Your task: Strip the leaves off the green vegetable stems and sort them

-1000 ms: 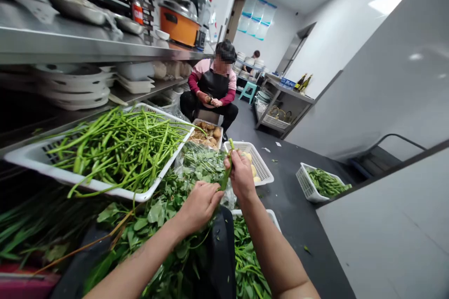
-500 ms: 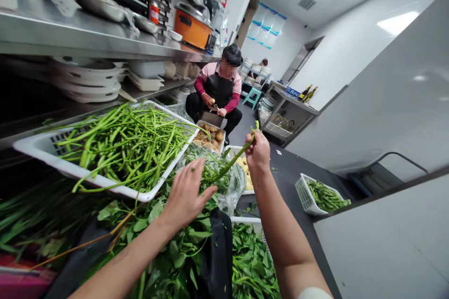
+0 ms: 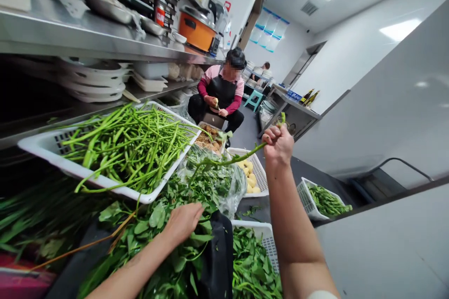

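Observation:
My right hand point(image 3: 278, 145) is raised right of the middle, its fingers closed around a long green water spinach stem point(image 3: 231, 161). The stem's short end pokes up above the fist, and its leafy end trails left over a plastic bag of greens point(image 3: 213, 180). Lower down, my left hand point(image 3: 184, 222) rests with curled fingers at the pile of leafy water spinach point(image 3: 175, 254); what is in those fingers, if anything, is hidden. Beyond it on the left stands a white basket point(image 3: 150, 196) heaped with bare green stems point(image 3: 129, 145).
A white basket point(image 3: 257, 229) of leaves stands below my right forearm. Peeled potatoes point(image 3: 249, 178) fill another basket. A co-worker point(image 3: 224, 86) crouches ahead, peeling over unpeeled potatoes point(image 3: 210, 142). A steel shelf point(image 3: 105, 39) runs along the left; a basket of green pods point(image 3: 326, 201) is right.
My right hand has moved up and to the right with the stem, which has swung flatter and away from my left hand. My left hand has dropped and curled its fingers.

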Motion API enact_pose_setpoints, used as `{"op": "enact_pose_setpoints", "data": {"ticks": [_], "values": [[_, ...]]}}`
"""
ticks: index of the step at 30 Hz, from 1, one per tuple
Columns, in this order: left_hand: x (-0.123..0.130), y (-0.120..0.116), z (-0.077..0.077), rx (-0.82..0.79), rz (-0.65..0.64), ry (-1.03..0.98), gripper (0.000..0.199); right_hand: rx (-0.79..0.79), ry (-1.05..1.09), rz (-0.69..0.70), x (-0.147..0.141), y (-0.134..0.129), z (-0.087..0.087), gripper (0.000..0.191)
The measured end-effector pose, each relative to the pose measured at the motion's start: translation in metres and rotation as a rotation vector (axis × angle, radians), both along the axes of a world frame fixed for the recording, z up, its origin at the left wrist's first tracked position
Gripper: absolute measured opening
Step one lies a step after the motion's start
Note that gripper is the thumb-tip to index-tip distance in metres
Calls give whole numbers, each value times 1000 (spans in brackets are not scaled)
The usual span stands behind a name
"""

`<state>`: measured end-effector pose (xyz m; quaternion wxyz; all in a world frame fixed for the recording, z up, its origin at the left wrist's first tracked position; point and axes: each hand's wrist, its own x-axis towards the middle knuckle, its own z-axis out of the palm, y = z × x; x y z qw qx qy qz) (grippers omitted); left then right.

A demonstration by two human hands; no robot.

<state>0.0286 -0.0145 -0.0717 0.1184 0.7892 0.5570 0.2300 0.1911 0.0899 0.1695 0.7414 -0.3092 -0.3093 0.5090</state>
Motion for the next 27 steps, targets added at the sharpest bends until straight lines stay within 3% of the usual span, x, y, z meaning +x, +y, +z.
{"op": "enact_pose_setpoints", "data": {"ticks": [2,5,7,9,10,11,13,16,19,21,22,24,27], "values": [[-7,-5,5,89,143,-71,21,-19,-19,50,0,0,5,32],[-6,4,47,465,226,-266,47,-55,-30,110,-12,-6,3,32],[3,18,82,587,86,-326,59,-76,-41,153,-23,-11,-3,32],[15,31,105,538,-93,-318,51,-96,-66,200,-32,-16,-8,33],[20,37,109,474,-151,-299,47,-108,-79,223,-35,-17,-9,33],[23,40,109,410,-174,-276,46,-123,-88,242,-35,-18,-10,33],[23,39,92,317,-152,-219,50,-148,-78,236,-30,-17,-9,34],[9,21,36,219,-162,-99,48,-107,17,87,-4,-7,4,37],[-10,-4,-22,-9,-195,18,45,-35,66,-48,26,6,23,38],[-18,-13,-41,-173,-125,75,37,-41,41,-32,37,11,31,37],[-20,-14,-41,-195,-74,83,29,-51,29,-8,39,13,32,37],[-20,-11,-22,-87,59,22,25,-64,27,27,37,13,30,38],[-9,5,37,283,180,-212,45,-79,27,80,24,9,19,38]]}}
